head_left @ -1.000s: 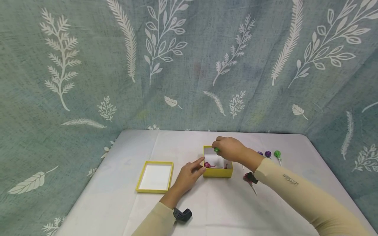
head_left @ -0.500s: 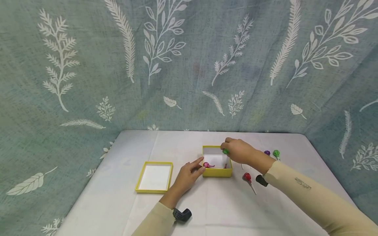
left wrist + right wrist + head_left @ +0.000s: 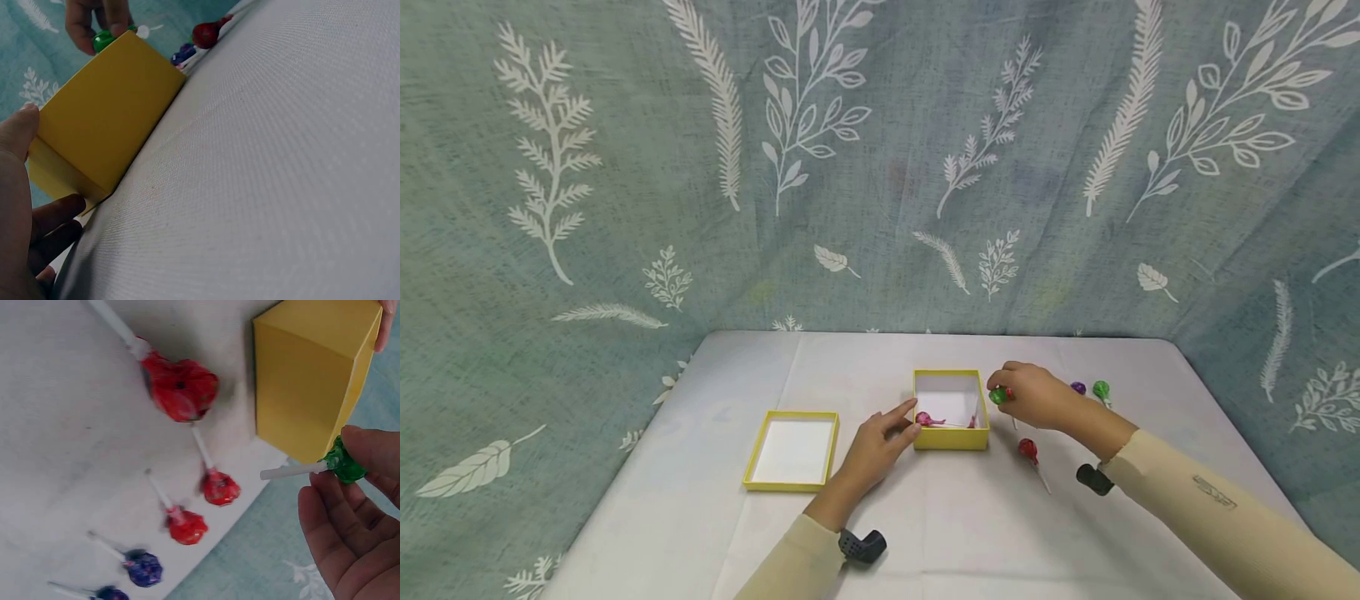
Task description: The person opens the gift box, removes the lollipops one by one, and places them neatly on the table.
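Observation:
A yellow box [image 3: 951, 439] with a white inside stands open on the table; a pink-wrapped lollipop [image 3: 925, 419] lies in it, and a bit of another shows at its right wall. My left hand [image 3: 874, 450] touches the box's left side with fingers and thumb, fairly straight. Just right of the box, my right hand [image 3: 1037, 395] pinches a green lollipop [image 3: 997, 395] by its wrapped head; in the right wrist view the green lollipop's [image 3: 344, 464] white stick points away from the fingers.
The yellow-rimmed lid [image 3: 791, 487] lies left of the box. A red lollipop [image 3: 1028, 451] lies at the box's right front. Farther right are a purple lollipop [image 3: 1078, 387] and a green one [image 3: 1101, 389]. The right wrist view shows two more red lollipops [image 3: 187, 526] and purple ones [image 3: 144, 569].
My right hand has moved right, from over the box to beside it, with the green lollipop still in its fingers. The left hand stays at the box.

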Action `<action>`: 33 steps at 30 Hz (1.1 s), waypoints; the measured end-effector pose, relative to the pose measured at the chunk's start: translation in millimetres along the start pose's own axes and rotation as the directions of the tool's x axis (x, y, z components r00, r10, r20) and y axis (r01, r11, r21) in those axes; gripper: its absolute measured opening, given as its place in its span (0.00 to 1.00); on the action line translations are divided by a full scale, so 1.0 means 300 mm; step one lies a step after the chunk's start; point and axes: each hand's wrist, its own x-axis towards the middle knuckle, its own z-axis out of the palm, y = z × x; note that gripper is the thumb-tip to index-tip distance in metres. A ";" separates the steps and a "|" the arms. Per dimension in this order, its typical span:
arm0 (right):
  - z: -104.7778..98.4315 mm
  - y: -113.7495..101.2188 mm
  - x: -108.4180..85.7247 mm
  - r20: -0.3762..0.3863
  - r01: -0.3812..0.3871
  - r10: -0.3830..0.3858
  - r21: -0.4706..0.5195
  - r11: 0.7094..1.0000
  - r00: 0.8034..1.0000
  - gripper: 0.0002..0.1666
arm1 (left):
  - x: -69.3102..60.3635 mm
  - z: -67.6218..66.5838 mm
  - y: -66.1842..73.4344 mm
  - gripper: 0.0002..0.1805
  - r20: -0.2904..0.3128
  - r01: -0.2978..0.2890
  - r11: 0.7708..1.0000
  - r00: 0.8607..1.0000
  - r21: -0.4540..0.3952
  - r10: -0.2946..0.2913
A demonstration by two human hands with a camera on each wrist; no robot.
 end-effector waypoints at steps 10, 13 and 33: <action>-0.003 0.067 -0.066 -0.089 0.030 -0.023 0.075 0.997 0.996 0.16 | -0.001 0.003 -0.002 0.32 0.006 0.006 1.000 1.000 -0.004 -0.006; -0.006 0.083 -0.083 -0.105 0.008 0.003 0.103 0.995 0.995 0.16 | -0.001 0.002 -0.002 0.31 0.001 0.003 1.000 1.000 -0.002 -0.003; 0.073 0.154 -0.174 -0.091 -0.154 0.191 0.314 0.937 0.977 0.21 | 0.001 0.002 -0.003 0.31 0.008 0.015 1.000 1.000 -0.015 -0.014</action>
